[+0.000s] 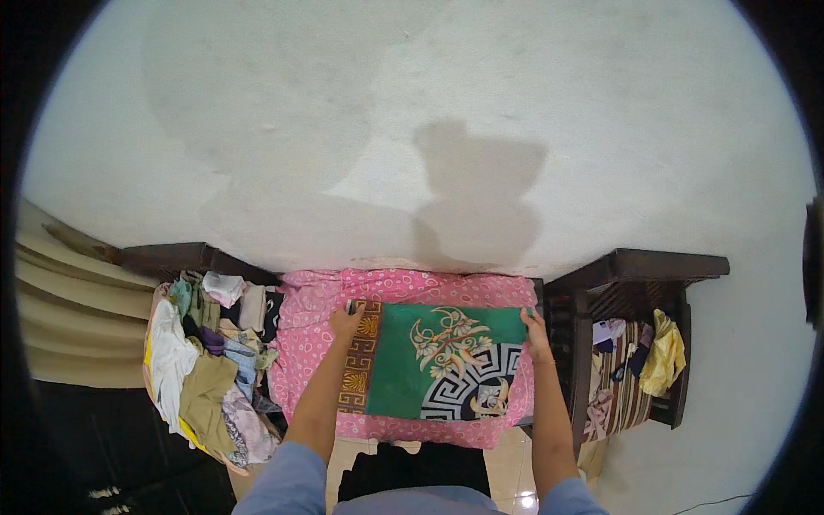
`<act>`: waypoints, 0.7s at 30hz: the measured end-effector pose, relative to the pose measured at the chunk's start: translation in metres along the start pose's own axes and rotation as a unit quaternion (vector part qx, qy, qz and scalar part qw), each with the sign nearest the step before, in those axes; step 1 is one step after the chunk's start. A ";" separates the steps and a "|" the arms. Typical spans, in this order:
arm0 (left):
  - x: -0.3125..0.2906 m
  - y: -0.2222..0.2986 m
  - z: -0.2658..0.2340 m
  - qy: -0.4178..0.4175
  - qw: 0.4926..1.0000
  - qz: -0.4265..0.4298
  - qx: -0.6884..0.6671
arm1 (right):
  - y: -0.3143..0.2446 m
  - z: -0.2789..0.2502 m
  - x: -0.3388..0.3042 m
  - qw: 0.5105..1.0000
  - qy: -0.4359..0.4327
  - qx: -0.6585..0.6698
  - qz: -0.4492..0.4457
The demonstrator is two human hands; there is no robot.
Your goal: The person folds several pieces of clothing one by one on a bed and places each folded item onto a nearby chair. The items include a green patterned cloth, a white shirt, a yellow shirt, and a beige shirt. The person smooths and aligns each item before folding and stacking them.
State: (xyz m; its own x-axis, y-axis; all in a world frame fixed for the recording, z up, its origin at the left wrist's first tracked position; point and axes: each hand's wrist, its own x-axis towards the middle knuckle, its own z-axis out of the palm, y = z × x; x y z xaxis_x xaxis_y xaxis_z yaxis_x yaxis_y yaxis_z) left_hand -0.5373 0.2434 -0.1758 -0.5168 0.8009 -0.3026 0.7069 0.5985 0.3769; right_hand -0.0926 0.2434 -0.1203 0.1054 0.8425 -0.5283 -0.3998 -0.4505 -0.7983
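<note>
Your left hand (347,321) and right hand (534,324) each pinch a far corner of the green cloth (446,360), spread flat on the pink sheet (318,343). You seem mid-fold; the next move needs both corners drawn evenly.

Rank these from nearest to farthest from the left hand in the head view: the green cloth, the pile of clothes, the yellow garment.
1. Green cloth: the left hand is at its left corner.
2. Pile of clothes: on the person's left.
3. Yellow garment: far right, on the dark wooden chair.
</note>
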 end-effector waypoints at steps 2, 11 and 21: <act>-0.001 0.007 -0.004 -0.049 0.999 0.024 0.005 | 0.003 -0.014 0.011 0.990 0.017 -0.143 -0.008; -0.021 0.013 -0.036 -0.172 0.919 0.026 -0.353 | 0.034 -0.025 0.020 0.980 0.004 -0.169 0.106; -0.048 0.070 -0.156 -0.084 0.847 0.105 -0.513 | -0.087 0.033 -0.059 0.944 0.010 -0.171 -0.282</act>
State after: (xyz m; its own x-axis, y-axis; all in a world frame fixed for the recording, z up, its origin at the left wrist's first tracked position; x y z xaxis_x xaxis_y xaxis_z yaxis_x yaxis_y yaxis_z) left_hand -0.5383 0.2503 0.0021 -0.2936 0.9298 -0.2220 -0.0629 0.2130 0.9750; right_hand -0.0942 0.2429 -0.0104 0.2327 0.9725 0.0054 0.0429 -0.0047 -0.9991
